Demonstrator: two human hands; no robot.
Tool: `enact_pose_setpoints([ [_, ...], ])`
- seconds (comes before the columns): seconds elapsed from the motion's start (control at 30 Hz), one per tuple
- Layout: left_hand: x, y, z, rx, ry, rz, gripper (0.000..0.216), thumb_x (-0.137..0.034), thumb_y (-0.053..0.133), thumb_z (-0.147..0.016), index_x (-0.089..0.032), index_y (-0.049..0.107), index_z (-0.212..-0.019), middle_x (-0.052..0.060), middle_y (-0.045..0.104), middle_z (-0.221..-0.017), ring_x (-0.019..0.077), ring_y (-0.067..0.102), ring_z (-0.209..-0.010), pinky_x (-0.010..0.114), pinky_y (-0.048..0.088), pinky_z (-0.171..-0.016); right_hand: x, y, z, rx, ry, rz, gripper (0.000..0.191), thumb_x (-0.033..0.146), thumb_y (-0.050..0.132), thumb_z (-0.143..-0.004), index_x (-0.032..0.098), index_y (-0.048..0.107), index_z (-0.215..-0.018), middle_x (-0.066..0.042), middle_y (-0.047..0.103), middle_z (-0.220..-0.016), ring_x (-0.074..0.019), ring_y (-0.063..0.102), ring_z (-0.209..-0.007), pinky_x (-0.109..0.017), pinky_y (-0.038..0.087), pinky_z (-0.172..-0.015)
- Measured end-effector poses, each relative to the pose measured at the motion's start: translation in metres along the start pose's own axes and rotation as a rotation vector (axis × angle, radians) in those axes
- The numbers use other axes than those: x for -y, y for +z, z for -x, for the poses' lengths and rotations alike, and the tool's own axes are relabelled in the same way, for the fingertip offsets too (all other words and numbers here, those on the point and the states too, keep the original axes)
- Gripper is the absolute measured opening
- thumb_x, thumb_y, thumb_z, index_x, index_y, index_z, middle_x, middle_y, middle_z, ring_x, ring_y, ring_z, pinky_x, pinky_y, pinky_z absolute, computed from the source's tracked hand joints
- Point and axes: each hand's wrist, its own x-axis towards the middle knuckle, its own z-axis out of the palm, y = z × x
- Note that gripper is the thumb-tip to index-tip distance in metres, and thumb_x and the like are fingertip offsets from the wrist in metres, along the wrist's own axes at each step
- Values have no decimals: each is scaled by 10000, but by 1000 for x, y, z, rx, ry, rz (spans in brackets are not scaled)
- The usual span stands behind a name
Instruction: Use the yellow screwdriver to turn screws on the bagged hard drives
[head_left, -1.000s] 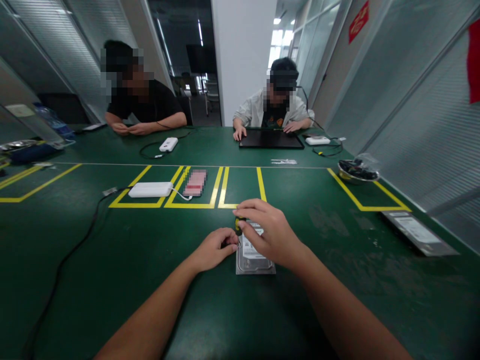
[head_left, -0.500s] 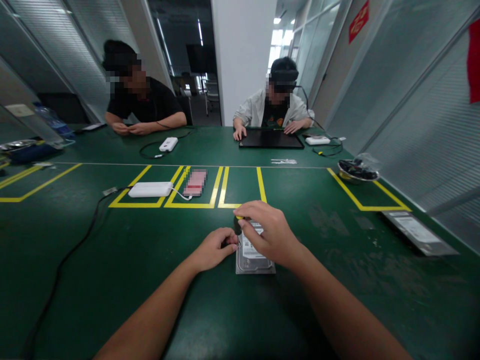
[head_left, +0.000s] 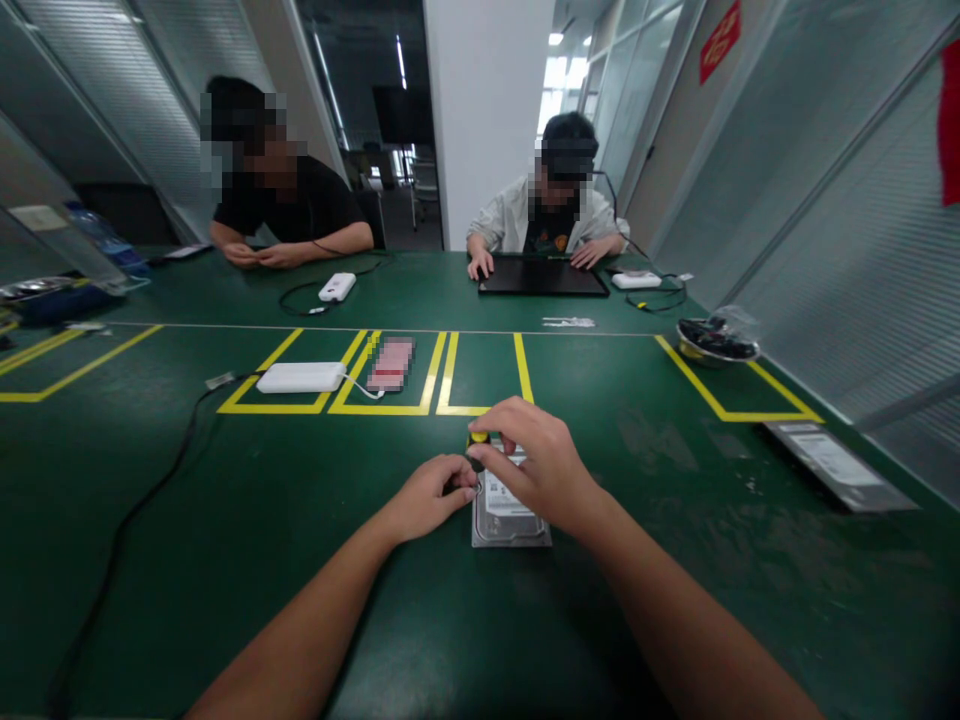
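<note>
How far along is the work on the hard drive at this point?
Done: nothing looks removed. The hard drive lies flat on the green table, cover and label on, with no loose screws in view beside it. In hand: the right hand holds a yellow-and-black screwdriver upright at the drive's far left corner, while the left hand steadies that edge. Left: the other corners show no sign of work.

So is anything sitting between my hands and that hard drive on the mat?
Nothing visible. The left hand rests at the hard drive's left edge, and the right hand holds a yellow-and-black screwdriver over its far left corner.
</note>
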Motion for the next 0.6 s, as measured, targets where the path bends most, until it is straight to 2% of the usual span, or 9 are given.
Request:
enact_pose_setpoints([
  [0.1,0,0,0,-3,-2,-7,103,-262,602,-868,-164,599,-899,9,612,-866,177,553,-805,283,427,-739,0,2,1,-19,33,20,162,228,657,-874,130,680,-1001,-74,611,-929,-155,602,-852,-285,514,-754],
  [0.27,1,0,0,0,4,-16,116,-272,602,-869,-161,604,-901,13,616,-870,183,546,-813,288,420,-738,2,1,1,1,-31,-36,219,135,546,-904,145,644,-1100,-86,658,-1099,-168,613,-1025,-322,501,-916],
  [0.47,0,-1,0,-2,-7,-24,96,-251,607,-864,-156,597,-871,10,609,-842,179,552,-794,286,417,-726,-1,3,2,-21,31,4,161,226,635,-887,144,671,-1021,-69,602,-942,-156,591,-863,-296,511,-764],
  [0.6,-1,-1,0,2,-5,-27,96,-247,603,-867,-158,605,-904,14,622,-867,186,559,-820,288,419,-735,0,4,2,-14,23,-33,202,210,591,-909,155,653,-1093,-93,614,-1094,-161,599,-947,-296,508,-796],
])
